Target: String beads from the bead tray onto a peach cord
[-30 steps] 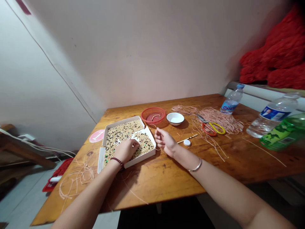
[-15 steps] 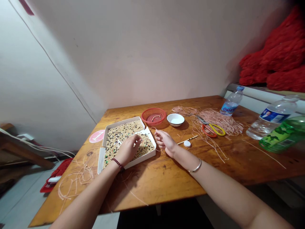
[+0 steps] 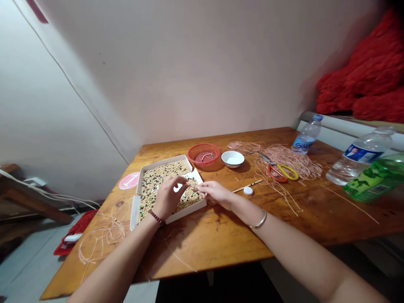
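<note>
In the head view, the left hand (image 3: 168,195) curls over small round beads (image 3: 166,169) in a white box (image 3: 187,213), hiding many; whether its fingertips pinch one, I cannot tell. The right hand (image 3: 202,190) brings thumb and fingers together over the box's right edge; what they pinch is too fine to make out. The box sits askew on the wooden counter (image 3: 227,240). A straight beaded string (image 3: 255,183) slants away rightward beside a round white cap (image 3: 248,191). The frame crops a green bottle (image 3: 378,179).
</note>
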Demonstrator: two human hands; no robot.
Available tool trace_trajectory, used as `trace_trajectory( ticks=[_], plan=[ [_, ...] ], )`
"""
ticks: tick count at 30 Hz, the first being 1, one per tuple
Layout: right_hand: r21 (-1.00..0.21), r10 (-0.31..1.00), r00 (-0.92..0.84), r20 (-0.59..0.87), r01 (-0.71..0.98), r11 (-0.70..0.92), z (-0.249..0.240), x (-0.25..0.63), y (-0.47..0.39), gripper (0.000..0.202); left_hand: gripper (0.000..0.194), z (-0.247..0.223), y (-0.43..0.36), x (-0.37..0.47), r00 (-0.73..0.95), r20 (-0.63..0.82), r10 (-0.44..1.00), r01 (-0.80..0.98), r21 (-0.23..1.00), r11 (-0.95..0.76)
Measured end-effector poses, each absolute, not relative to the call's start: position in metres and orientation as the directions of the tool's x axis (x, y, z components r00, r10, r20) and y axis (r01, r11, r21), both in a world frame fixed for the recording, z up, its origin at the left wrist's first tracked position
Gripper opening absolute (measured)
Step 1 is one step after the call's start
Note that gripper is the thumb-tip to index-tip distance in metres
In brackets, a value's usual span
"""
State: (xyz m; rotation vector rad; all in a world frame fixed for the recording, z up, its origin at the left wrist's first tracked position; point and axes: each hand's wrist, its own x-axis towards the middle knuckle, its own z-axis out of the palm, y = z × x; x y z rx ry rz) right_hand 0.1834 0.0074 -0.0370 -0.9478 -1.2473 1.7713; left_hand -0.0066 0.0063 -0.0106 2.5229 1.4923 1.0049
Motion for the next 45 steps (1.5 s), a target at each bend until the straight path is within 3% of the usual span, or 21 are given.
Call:
trace_trajectory(
  ticks=[4, 8, 11, 17, 22, 27, 32, 45],
  plan=[
    [-0.931, 0.919, -0.362, -0.155, -0.257, -0.259, -0.037, 0.186, 0.009, 0.021, 0.034, -0.020, 0.011, -0.009, 0.261, 0.385, 0.885, 0.815, 0.404, -0.416],
    [-0.920, 0.954, -0.269, -0.130, -0.325, -0.217, -0.037, 0.188, 0.011, 0.025, 0.043, -0.029, 0.012, -0.013, 0.444, 0.228, 0.867, 0.785, 0.368, -0.499],
    [-0.921, 0.960, -0.253, -0.120, -0.332, -0.203, -0.036, 0.187, 0.010, 0.028, 0.040, -0.029, 0.010, -0.014, 0.584, 0.142, 0.799, 0.715, 0.376, -0.590],
    [-0.931, 0.960, -0.241, -0.146, -0.295, -0.216, -0.035, 0.182, 0.007, 0.021, 0.028, -0.022, 0.007, -0.009, 0.572, 0.057, 0.818, 0.719, 0.445, -0.534],
    [-0.950, 0.968, -0.213, -0.129, -0.254, -0.182, -0.038, 0.182, 0.009, 0.022, 0.023, -0.019, 0.005, -0.005, 0.586, 0.122, 0.801, 0.690, 0.443, -0.572],
    [-0.987, 0.991, -0.129, 0.029, -0.162, 0.008, -0.048, 0.181, 0.016, 0.031, 0.024, -0.019, 0.008, -0.005, 0.483, 0.225, 0.846, 0.718, 0.452, -0.529],
    [-0.983, 0.975, -0.191, 0.112, -0.162, 0.081, -0.050, 0.178, 0.017, 0.026, 0.028, -0.020, 0.011, -0.007, 0.415, 0.281, 0.865, 0.726, 0.471, -0.501],
    [-0.990, 0.972, -0.192, 0.139, -0.014, 0.139, -0.051, 0.177, 0.013, 0.047, 0.029, -0.018, 0.010, -0.006, 0.405, 0.296, 0.865, 0.636, 0.588, -0.499]
  ],
)
